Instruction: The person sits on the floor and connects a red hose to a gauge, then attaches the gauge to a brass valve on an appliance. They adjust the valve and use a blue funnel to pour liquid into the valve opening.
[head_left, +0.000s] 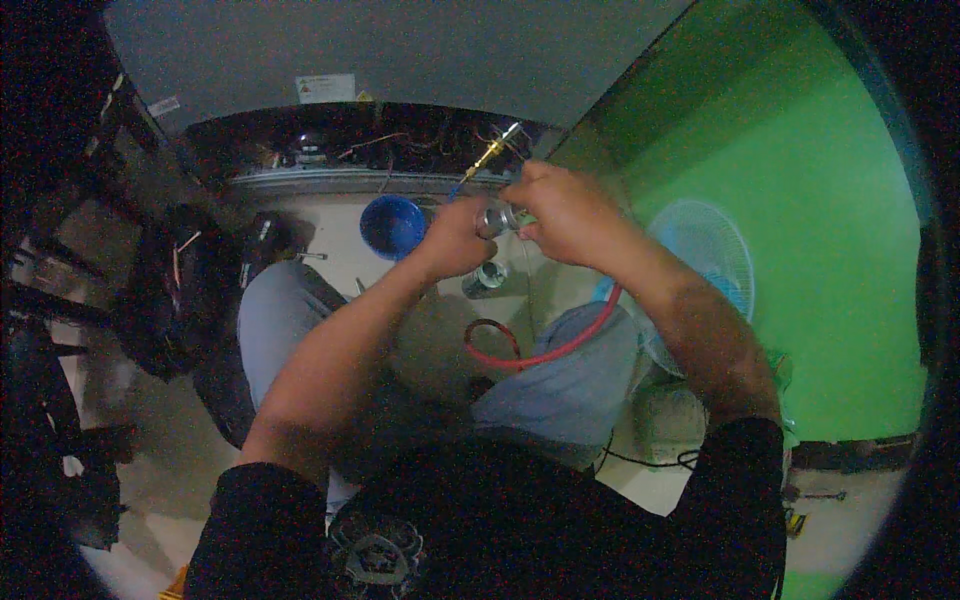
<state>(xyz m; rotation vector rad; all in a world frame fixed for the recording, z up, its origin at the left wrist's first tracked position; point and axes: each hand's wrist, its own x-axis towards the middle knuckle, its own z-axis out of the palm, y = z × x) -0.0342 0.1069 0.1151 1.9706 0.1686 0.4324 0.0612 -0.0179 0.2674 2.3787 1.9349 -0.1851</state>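
My left hand (pixel 460 238) is closed around a silver, round metal piece (pixel 493 221). From the other side, my right hand (pixel 565 212) grips the same piece with thumb and fingers; its exact kind is too blurred to tell. Just below them a small metal can (pixel 486 279) stands on the floor. A brass valve fitting (pixel 488 152) with a silver end rises beyond my hands, tilted to the right, with a blue part at its lower end. From under my right forearm, a red hose (pixel 560 352) curves over my right leg and loops between my knees.
A blue bowl (pixel 393 227) sits left of my hands. Ahead is a large grey appliance (pixel 400 60) with an open dark compartment (pixel 370 140) holding wires. A fan (pixel 705 255) stands at the right by a green wall (pixel 830 280). Dark bags (pixel 170 290) lie at the left.
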